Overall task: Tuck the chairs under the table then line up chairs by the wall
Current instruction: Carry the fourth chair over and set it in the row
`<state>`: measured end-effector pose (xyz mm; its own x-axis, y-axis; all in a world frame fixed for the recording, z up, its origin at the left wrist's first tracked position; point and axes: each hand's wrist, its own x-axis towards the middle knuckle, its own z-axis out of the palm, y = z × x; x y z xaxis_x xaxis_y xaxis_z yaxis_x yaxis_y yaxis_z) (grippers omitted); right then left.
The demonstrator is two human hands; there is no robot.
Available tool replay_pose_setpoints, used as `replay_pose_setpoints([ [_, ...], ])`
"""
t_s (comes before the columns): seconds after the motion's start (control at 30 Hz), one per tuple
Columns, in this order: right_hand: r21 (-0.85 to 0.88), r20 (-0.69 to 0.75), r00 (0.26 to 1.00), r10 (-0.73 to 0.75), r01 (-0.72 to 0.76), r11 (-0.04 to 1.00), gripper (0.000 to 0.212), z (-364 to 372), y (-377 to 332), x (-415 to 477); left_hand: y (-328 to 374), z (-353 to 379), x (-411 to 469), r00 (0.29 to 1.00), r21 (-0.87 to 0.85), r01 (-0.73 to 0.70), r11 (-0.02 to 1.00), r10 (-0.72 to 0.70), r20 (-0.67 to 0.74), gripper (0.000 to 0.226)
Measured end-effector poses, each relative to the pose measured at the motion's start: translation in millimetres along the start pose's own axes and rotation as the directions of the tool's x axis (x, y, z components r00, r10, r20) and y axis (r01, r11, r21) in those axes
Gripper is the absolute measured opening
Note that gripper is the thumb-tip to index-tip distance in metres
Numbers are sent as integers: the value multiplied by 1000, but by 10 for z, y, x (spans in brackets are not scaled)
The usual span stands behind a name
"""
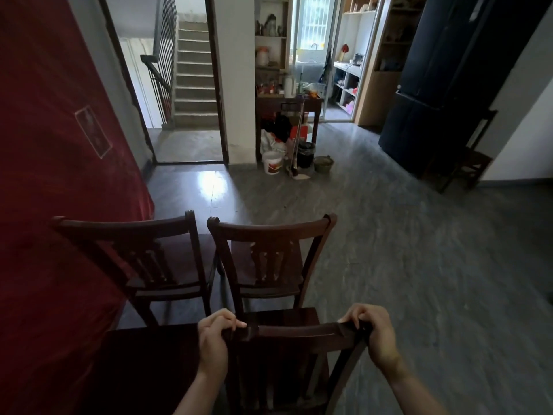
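Note:
Three dark wooden chairs stand close together, their backs toward me. The nearest chair [299, 332] is at the bottom centre; my left hand [214, 339] grips the left end of its top rail and my right hand [375, 335] grips the right end. Just beyond it stands a second chair [270, 232], and to the left a third chair [125, 232] sits beside a red cloth-covered surface [59, 175]. A dark seat or tabletop [149, 354] lies at the lower left, next to the held chair.
Open grey floor [419, 250] spreads to the right. Ahead are a cluttered cabinet [288, 106] with buckets [272, 163] and a mop at its foot, a stair doorway [191, 85], a dark fridge [449, 85] and another chair [469, 163] at far right.

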<state>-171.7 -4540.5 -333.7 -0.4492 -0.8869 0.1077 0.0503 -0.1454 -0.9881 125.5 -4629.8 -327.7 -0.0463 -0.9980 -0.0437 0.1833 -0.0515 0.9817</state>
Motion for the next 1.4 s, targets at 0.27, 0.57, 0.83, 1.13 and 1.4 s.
replay_pose_setpoints([
  [0.27, -9, -46, 994, 102, -102, 995, 33, -89, -34, -258, -151, -30, -296, 1000, 70, 25, 997, -25, -5, 46],
  [0.57, 189, -275, 933, 233, -186, 964, 29, -128, 181, -691, -339, -61, -688, 974, -43, 176, 983, -181, -138, 19],
  [0.83, 336, -300, 940, 163, -56, 940, 24, 2, 274, -775, -343, -149, -540, 994, -141, 51, 989, -64, -85, 26],
  [1.13, 283, -273, 953, 130, -50, 958, 29, 44, 516, -845, -605, -400, -640, 992, -61, 75, 995, -81, -100, 42],
  [1.4, 214, -248, 947, 205, -152, 965, 27, -2, 495, -949, -550, -356, -686, 987, 8, 110, 994, -108, -122, 34],
])
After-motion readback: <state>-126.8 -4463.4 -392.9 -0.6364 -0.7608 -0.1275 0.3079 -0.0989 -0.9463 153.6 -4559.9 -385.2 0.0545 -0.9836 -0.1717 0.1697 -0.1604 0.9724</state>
